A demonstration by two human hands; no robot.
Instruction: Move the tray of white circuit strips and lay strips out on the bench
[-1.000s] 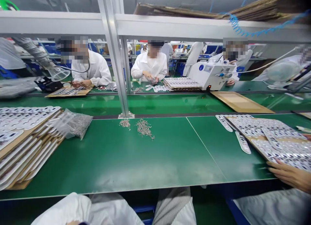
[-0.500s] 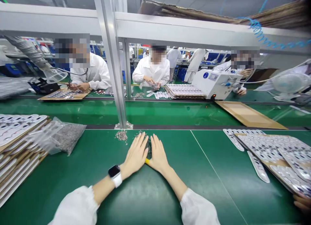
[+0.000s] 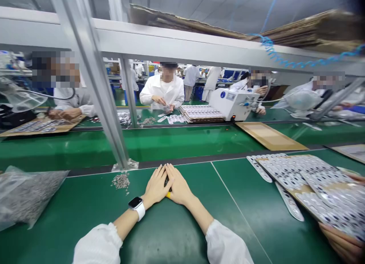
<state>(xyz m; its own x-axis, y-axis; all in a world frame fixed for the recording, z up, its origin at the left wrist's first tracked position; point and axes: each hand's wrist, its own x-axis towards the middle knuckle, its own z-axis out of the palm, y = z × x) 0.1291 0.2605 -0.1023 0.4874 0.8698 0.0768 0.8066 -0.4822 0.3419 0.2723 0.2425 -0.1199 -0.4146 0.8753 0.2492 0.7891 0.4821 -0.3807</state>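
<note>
Fingers: On both hands, my fingers (image 3: pixel 158 178) lie straight and close together, pinching nothing. The fingertips of the two hands meet and overlap on the green bench mat (image 3: pixel 199 176).

Left hand: My left hand (image 3: pixel 156 188) lies palm down, angled inward, with a white-strapped watch (image 3: pixel 135 205) on the wrist.

Right hand: My right hand (image 3: pixel 179 188) mirrors it, palm down, with its fingers pointing forward and inward.

Under my hands: A few dark bits (image 3: pixel 167 182) show in the gap between my hands. A small yellow thing (image 3: pixel 169 195) sits at the heels of my palms, mostly hidden, so I cannot tell its shape or which way it runs.

Nearest heap: A loose heap of small metal bits (image 3: pixel 121 181) lies just left of my left hand. It is roughly round, with no clear long axis.

Bag: A clear plastic bag of the same kind of bits (image 3: pixel 28 195) lies farther left, near the edge of my view.

Right side: A tray of white strips (image 3: pixel 302 176) lies well to my right, with two loose strips (image 3: pixel 289 206) beside it, their long axes slanting toward me. Another person's hand (image 3: pixel 340 243) rests at the tray's near edge.
</note>
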